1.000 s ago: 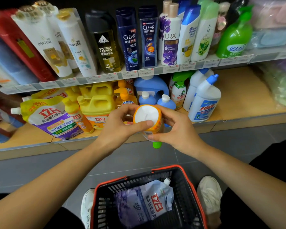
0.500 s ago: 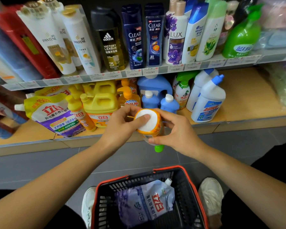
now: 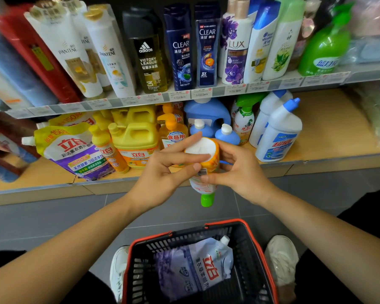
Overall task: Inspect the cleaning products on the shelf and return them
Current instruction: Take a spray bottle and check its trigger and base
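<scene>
I hold an orange-and-white cleaning bottle point(image 3: 206, 163) upside down in front of the lower shelf point(image 3: 329, 128); its white base faces me and its green cap points at the floor. My left hand point(image 3: 165, 172) grips it from the left with fingers across the base. My right hand point(image 3: 241, 170) grips it from the right. Behind it on the lower shelf stand yellow detergent jugs point(image 3: 136, 137), a blue jug point(image 3: 206, 110), a green-topped spray bottle point(image 3: 244, 119) and white toilet-cleaner bottles point(image 3: 279, 132).
The upper shelf carries shampoo and body-wash bottles point(image 3: 180, 49). A yellow-and-purple refill pouch point(image 3: 75, 150) lies at the lower left. Below me, a red-rimmed black basket point(image 3: 259, 249) holds a purple-white refill pouch point(image 3: 198, 268), between my white shoes on the grey tiled floor.
The bottle has stayed upside down between both hands. My left fingers have shifted across its white base, and the view has drifted slightly.
</scene>
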The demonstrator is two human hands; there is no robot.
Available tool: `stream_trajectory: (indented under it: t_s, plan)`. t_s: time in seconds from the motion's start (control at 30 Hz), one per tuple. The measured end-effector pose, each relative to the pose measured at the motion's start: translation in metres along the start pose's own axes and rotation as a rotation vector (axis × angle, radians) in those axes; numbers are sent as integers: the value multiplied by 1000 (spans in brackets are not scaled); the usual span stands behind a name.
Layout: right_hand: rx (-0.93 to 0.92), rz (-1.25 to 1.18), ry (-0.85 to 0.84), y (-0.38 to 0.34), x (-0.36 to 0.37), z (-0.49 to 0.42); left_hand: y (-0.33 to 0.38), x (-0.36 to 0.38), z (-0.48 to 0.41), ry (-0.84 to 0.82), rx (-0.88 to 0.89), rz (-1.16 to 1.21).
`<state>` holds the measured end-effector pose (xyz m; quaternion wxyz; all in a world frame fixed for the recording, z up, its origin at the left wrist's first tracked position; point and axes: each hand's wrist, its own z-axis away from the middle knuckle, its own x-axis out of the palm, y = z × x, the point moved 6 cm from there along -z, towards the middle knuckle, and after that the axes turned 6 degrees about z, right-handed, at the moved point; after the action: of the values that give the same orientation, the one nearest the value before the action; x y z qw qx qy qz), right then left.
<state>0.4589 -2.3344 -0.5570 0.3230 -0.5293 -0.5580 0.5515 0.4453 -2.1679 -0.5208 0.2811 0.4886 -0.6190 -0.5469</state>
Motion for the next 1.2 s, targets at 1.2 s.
stream_trajectory:
  t_s: [1.2]
  plan:
    - [308, -349, 65, 9, -13, -8, -55, -1, 5, 93, -385, 323]
